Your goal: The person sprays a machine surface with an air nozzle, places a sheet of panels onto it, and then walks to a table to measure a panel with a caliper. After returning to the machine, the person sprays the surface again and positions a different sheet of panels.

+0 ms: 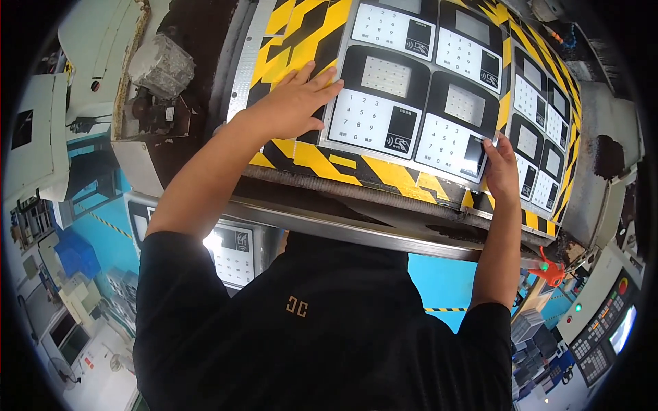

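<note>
A sheet of black-and-white keypad panels (373, 123), each with a see-through window and printed keys, lies on a bed covered with yellow-and-black striped tape (391, 179). My left hand (291, 103) is spread flat at the sheet's left side, mostly over the tape, fingertips by the panel edge. At the sheet's near right corner, my right hand (502, 164) pinches the edge, its thumb on the face and its other fingers along the side. A second keypad sheet (541, 109) lies to the right, beyond a striped strip.
A metal rail (343, 231) runs along the bed's near edge. More keypad panels (233, 257) sit below it at left. A control panel with buttons and a screen (603, 329) stands at lower right, near an orange-red object (550, 270). A grimy metal block (161, 65) is at upper left.
</note>
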The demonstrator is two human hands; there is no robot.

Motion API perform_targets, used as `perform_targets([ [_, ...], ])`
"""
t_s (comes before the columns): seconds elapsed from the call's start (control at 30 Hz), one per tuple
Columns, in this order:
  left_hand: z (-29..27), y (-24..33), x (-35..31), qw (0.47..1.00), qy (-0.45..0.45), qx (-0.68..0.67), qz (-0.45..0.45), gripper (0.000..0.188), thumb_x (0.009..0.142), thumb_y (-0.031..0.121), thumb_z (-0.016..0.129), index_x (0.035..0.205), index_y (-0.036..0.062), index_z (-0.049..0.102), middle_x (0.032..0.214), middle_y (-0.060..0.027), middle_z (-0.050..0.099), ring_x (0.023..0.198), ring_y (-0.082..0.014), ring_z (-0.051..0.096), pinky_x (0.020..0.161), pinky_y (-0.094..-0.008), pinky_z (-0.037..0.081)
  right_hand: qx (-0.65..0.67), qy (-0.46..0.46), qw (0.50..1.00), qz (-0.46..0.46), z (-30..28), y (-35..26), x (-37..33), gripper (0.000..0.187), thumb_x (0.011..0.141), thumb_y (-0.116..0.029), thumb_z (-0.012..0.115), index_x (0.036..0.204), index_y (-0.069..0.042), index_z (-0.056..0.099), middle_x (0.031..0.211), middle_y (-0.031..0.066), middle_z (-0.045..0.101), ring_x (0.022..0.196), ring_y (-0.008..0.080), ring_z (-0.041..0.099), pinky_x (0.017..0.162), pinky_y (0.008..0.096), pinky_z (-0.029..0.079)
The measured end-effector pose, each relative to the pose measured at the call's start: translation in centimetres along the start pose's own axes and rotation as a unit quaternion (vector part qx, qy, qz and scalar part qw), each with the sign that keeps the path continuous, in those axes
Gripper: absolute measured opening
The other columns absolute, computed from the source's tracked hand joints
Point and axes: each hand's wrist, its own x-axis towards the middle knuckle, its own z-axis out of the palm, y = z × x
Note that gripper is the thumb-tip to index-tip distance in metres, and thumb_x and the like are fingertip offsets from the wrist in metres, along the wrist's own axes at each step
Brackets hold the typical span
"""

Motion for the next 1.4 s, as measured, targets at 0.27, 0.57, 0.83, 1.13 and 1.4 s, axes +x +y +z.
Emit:
perform_targets([
  [0.27, 0.2, 0.1, -0.1, 1.000, -0.003, 0.001, -0.011, 0.077, 0.087, 0.023, 0.071, 0.152, 0.0159, 0.031, 0.162, -0.0111, 0.020, 0.150, -0.0375, 0.012, 0.121, -0.0484, 0.014, 0.015, -0.006, 1.000, 0.006, -0.4, 0.1, 0.3, 0.030, 0.096, -0.008, 0.060, 0.126, -0.004, 0.057, 0.113, 0.0061, 0.067, 0.104, 0.0143, 0.062, 0.092, 0.0282, 0.049],
  [0.57, -0.3, 0.6, 0.0, 1.000, -0.015, -0.006, -0.027, 0.077, 0.086, 0.023, 0.072, 0.152, 0.0164, 0.033, 0.162, -0.0090, 0.021, 0.150, -0.0345, 0.011, 0.122, -0.0478, 0.013, 0.032, -0.012, 0.999, -0.006, -0.5, 0.4, 0.4, 0.030, 0.095, -0.008, 0.062, 0.125, -0.005, 0.058, 0.112, 0.0062, 0.068, 0.101, 0.0149, 0.064, 0.089, 0.0294, 0.051],
  [0.83, -0.1, 0.8, 0.2, 0.999, -0.022, 0.037, -0.031, 0.074, 0.089, 0.028, 0.068, 0.153, 0.0188, 0.031, 0.163, -0.0069, 0.020, 0.150, -0.0347, 0.013, 0.122, -0.0461, 0.015, 0.022, -0.003, 1.000, -0.003, -0.4, 0.1, 0.2, 0.027, 0.095, -0.008, 0.062, 0.122, -0.005, 0.058, 0.109, 0.0056, 0.068, 0.098, 0.0142, 0.064, 0.088, 0.0292, 0.052],
  [1.13, -1.1, 2.0, 0.0, 0.997, -0.040, 0.053, -0.047, 0.091, 0.080, 0.040, 0.075, 0.154, 0.0157, 0.027, 0.163, -0.0099, 0.017, 0.151, -0.0343, 0.011, 0.122, -0.0458, 0.013, 0.030, -0.001, 1.000, 0.006, -0.5, 0.2, 0.4, 0.026, 0.095, -0.007, 0.062, 0.121, -0.005, 0.058, 0.109, 0.0063, 0.067, 0.098, 0.0135, 0.064, 0.087, 0.0295, 0.053],
  [1.4, -1.2, 2.1, 0.0, 0.997, -0.029, 0.043, -0.053, 0.107, 0.068, 0.044, 0.084, 0.154, 0.0165, 0.028, 0.163, -0.0107, 0.018, 0.151, -0.0348, 0.011, 0.121, -0.0497, 0.014, 0.019, -0.011, 1.000, -0.009, -0.7, 0.0, 0.5, 0.026, 0.096, -0.007, 0.060, 0.122, -0.004, 0.056, 0.111, 0.0071, 0.066, 0.099, 0.0142, 0.064, 0.087, 0.0295, 0.053],
])
